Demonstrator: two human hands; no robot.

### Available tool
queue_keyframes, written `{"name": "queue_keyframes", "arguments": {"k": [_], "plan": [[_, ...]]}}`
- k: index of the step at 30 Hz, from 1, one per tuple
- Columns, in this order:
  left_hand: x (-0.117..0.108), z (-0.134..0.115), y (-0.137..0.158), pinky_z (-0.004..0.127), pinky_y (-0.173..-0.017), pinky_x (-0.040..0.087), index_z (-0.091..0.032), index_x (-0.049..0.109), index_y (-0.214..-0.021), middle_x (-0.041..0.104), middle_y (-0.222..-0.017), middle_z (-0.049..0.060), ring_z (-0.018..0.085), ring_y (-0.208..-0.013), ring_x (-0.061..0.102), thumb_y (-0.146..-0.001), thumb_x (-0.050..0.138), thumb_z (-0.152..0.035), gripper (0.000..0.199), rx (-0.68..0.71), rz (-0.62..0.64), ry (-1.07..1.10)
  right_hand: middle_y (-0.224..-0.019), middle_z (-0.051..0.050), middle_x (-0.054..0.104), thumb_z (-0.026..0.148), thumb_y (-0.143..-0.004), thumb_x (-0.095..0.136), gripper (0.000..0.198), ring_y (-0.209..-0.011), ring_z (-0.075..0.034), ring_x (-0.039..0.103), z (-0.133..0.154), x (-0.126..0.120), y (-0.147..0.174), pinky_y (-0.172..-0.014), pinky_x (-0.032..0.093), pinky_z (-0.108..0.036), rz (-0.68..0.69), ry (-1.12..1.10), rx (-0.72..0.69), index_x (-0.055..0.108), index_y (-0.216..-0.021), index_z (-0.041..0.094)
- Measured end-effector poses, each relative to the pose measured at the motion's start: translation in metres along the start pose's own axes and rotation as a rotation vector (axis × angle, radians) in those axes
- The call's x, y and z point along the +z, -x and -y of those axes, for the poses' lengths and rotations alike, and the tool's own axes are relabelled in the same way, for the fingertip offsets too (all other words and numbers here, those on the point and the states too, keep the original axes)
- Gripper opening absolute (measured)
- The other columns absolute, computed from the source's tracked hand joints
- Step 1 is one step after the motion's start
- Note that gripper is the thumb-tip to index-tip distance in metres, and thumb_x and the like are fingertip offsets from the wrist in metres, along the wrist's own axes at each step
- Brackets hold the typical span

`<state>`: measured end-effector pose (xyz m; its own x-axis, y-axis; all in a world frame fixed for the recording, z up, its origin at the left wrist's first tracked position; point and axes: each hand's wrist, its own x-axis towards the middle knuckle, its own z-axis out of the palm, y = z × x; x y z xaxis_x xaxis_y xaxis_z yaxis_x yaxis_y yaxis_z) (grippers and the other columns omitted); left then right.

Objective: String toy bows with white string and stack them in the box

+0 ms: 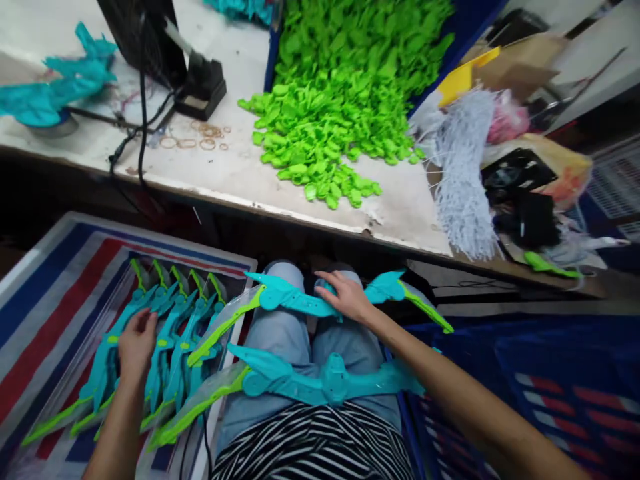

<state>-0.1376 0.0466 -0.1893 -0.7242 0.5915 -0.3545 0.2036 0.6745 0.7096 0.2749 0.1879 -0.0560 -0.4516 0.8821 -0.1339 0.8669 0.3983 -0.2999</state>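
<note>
My left hand (137, 341) is over the tray at the left, its fingers curled on the middle of a turquoise toy bow (104, 363) with lime-green tips. Several similar toy bows (183, 353) lie side by side there, some in clear plastic. Across my knees rests another toy bow (287, 297); my right hand (347, 299) is closed over its middle, which the fingers partly hide. Nearer my waist, a further toy bow (295, 387) lies on my lap, its right end behind my right forearm.
A worktable (240, 190) ahead carries a heap of lime-green plastic pieces (325, 127) spilling from a blue bin (274, 50). White strings (465, 173) hang over its edge at right. A black stand (203, 87) and cables stand left. Blue crates (575, 360) are on my right.
</note>
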Motion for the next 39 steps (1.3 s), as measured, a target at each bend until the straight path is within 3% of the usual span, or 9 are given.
{"name": "queue_keyframes", "arguments": {"k": [3, 6, 9, 13, 17, 25, 30, 34, 39], "plan": [[-0.024, -0.09, 0.055, 0.04, -0.09, 0.05, -0.018, 0.063, -0.107, 0.069, -0.1, 0.007, 0.023, -0.095, 0.064, -0.079, 0.055, -0.042, 0.037, 0.288, -0.091, 0.122, -0.1, -0.011, 0.065, 0.046, -0.089, 0.05, 0.04, -0.092, -0.023, 0.061, -0.004, -0.011, -0.013, -0.08, 0.051, -0.036, -0.112, 0.017, -0.145, 0.064, -0.113, 0.019], [-0.005, -0.159, 0.15, 0.035, -0.089, 0.051, -0.021, 0.063, -0.108, 0.068, -0.107, 0.007, 0.02, -0.099, 0.063, -0.086, 0.051, -0.037, 0.029, 0.751, 0.289, 0.124, -0.094, -0.01, 0.064, 0.039, -0.093, 0.043, 0.033, -0.091, -0.022, 0.057, -0.003, -0.042, -0.035, -0.082, 0.048, -0.035, -0.427, 0.008, -0.18, 0.068, -0.1, 0.018], [0.05, -0.188, 0.222, 0.04, -0.097, 0.047, -0.024, 0.062, -0.113, 0.062, -0.121, 0.008, 0.024, -0.116, 0.054, -0.086, 0.054, -0.031, 0.029, 1.098, 0.668, -0.115, -0.094, -0.011, 0.064, 0.033, -0.094, 0.041, 0.031, -0.095, -0.024, 0.054, 0.002, -0.08, -0.075, -0.087, 0.043, -0.038, -0.586, 0.045, -0.065, 0.068, -0.098, 0.017], [0.119, -0.195, 0.231, 0.053, -0.103, 0.036, -0.017, 0.054, -0.125, 0.05, -0.133, 0.017, 0.033, -0.126, 0.043, -0.079, 0.062, -0.024, 0.047, 1.186, 0.545, -0.562, -0.106, -0.017, 0.063, 0.032, -0.089, 0.05, 0.031, -0.104, -0.029, 0.051, 0.016, -0.108, -0.123, -0.091, 0.04, -0.039, -0.394, 0.152, 0.06, 0.067, -0.103, 0.01], [0.141, -0.203, 0.196, 0.044, -0.093, 0.041, -0.024, 0.041, -0.139, 0.059, -0.107, 0.011, 0.025, -0.103, 0.054, -0.084, 0.051, -0.013, 0.057, 1.305, 0.509, -0.832, -0.102, -0.015, 0.067, 0.02, -0.087, 0.046, 0.027, -0.102, -0.025, 0.056, 0.014, -0.114, -0.123, -0.091, 0.039, -0.035, -0.298, 0.128, 0.107, 0.069, -0.097, 0.011], [0.146, -0.224, 0.183, 0.042, -0.087, 0.037, -0.021, 0.035, -0.142, 0.058, -0.108, 0.014, 0.029, -0.101, 0.052, -0.082, 0.059, -0.042, 0.067, 1.284, 0.479, -0.899, -0.086, -0.009, 0.07, 0.039, -0.081, 0.053, 0.027, -0.093, -0.027, 0.06, -0.071, -0.134, -0.072, -0.083, 0.044, -0.039, -0.425, -0.146, 0.592, 0.071, -0.081, 0.018], [0.153, -0.23, 0.18, 0.037, -0.084, 0.04, -0.013, 0.025, -0.146, 0.066, -0.103, 0.017, 0.03, -0.097, 0.061, -0.083, 0.053, -0.055, 0.08, 1.165, 0.669, -0.933, -0.109, -0.016, 0.063, 0.026, -0.076, 0.059, 0.021, -0.109, -0.031, 0.052, -0.093, -0.138, -0.064, -0.095, 0.039, -0.047, -0.528, 0.019, 0.322, 0.068, -0.09, 0.013], [0.157, -0.237, 0.173, 0.035, -0.083, 0.041, -0.008, 0.023, -0.146, 0.067, -0.106, 0.02, 0.032, -0.101, 0.062, -0.079, 0.059, -0.054, 0.089, 1.047, 0.717, -0.928, -0.105, -0.009, 0.067, 0.012, -0.072, 0.056, 0.02, -0.102, -0.022, 0.056, -0.116, -0.144, -0.064, -0.094, 0.042, -0.035, -0.328, -0.13, -0.057, 0.067, -0.089, 0.014], [0.163, -0.255, 0.158, 0.032, -0.081, 0.043, -0.01, 0.037, -0.14, 0.065, -0.113, 0.016, 0.03, -0.103, 0.061, -0.073, 0.066, -0.048, 0.083, 0.776, 0.924, -0.618, -0.104, -0.009, 0.067, 0.021, -0.076, 0.059, 0.02, -0.101, -0.023, 0.056, -0.116, -0.134, -0.046, -0.092, 0.042, -0.037, -0.399, -0.181, -0.1, 0.065, -0.095, 0.015]]}}
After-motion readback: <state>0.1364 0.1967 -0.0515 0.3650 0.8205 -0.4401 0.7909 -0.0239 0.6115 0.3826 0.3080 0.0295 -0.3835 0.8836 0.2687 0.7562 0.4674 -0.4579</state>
